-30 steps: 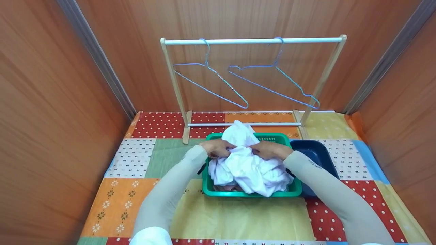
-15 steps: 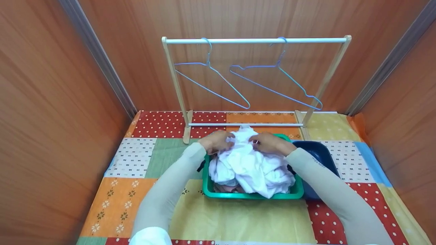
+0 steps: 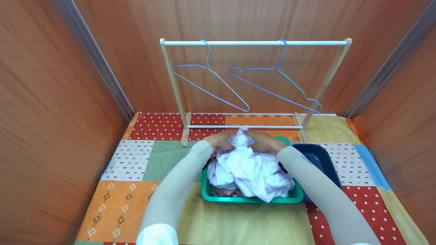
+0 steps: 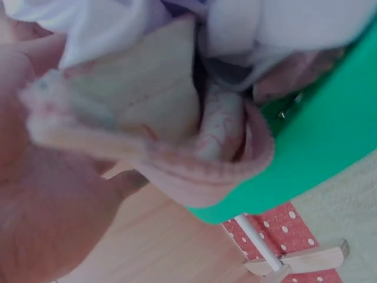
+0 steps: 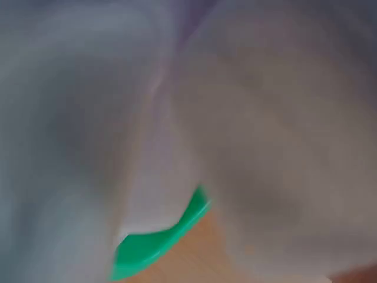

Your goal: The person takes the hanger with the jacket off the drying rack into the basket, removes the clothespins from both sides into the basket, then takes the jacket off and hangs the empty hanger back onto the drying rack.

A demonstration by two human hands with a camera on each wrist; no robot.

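Note:
A bunched white cloth (image 3: pixel 248 166) fills a green basket (image 3: pixel 252 200), and its far end narrows into a tuft between both hands. My left hand (image 3: pixel 219 140) grips that tuft from the left, and my right hand (image 3: pixel 266 141) from the right; most fingertips are hidden in or behind the cloth. In the left wrist view the left hand (image 4: pixel 47 188) lies beside pale pink fabric (image 4: pixel 200 186) that spills over the basket's edge. Blurred pale cloth fills most of the right wrist view, with a strip of green rim (image 5: pixel 156 250) below.
Behind the basket stands a rack with a white rail (image 3: pixel 252 43). Two wire hangers hang from it, a left one (image 3: pixel 218 98) and a right one (image 3: pixel 272 93). A dark blue tub (image 3: pixel 316 153) stands right of the basket. Wood-grain panels (image 3: pixel 51 102) enclose the patchwork-covered surface.
Both hands have worked towards the far end of the white cloth and drawn its tip into a narrower tuft. The basket and hangers stay in place; the view shifts slightly.

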